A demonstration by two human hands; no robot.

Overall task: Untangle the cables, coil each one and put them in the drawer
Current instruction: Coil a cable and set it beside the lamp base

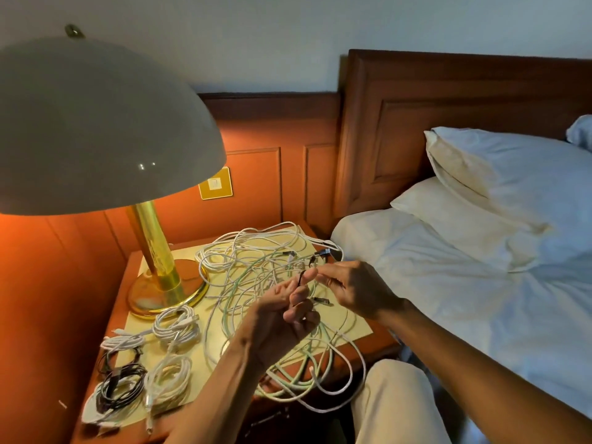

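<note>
Warm lamplight on the wooden bedside table [368, 328], where the loose tangle of white and pale-green cables [256, 267] sprawls. Just above it, left hand [282, 318] and right hand [355, 290] pinch a thin black cable [300, 278] between them; it runs roughly upright.

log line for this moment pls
left hand + right hand: pinch black cable | tangle: nightstand | coiled bundles: front-left

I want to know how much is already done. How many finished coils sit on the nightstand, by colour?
White coils: 3
Black coils: 1
Total: 4
A big tangle is not yet sorted.
</note>
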